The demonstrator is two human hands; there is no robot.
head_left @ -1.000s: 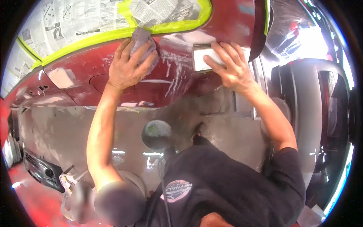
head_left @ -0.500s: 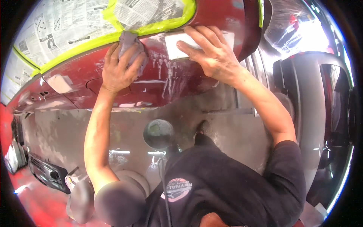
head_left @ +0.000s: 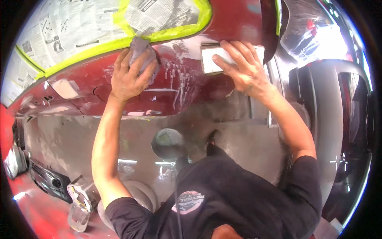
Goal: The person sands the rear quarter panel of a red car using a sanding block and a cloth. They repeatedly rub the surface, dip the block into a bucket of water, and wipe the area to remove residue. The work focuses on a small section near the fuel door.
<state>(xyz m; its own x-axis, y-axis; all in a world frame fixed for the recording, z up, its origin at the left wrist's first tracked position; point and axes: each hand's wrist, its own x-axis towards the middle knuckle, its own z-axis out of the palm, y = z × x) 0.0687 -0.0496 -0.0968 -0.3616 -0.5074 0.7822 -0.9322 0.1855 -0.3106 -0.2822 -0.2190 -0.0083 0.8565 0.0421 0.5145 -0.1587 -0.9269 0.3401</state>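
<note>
The white block (head_left: 209, 59) lies against the red panel (head_left: 199, 85), near its dark right edge. The right hand (head_left: 247, 71) grips it, partly open, fingers spread across its face and thumb toward its left end. The left hand (head_left: 133, 79), half curled with fingers parted, holds a grey cloth (head_left: 140, 46) to the same panel; whitish streaks run down between the hands. Above, yellow tape (head_left: 205, 14) borders newspaper (head_left: 59, 32). Below, a bucket (head_left: 167, 143) stands on the floor (head_left: 246, 147).
</note>
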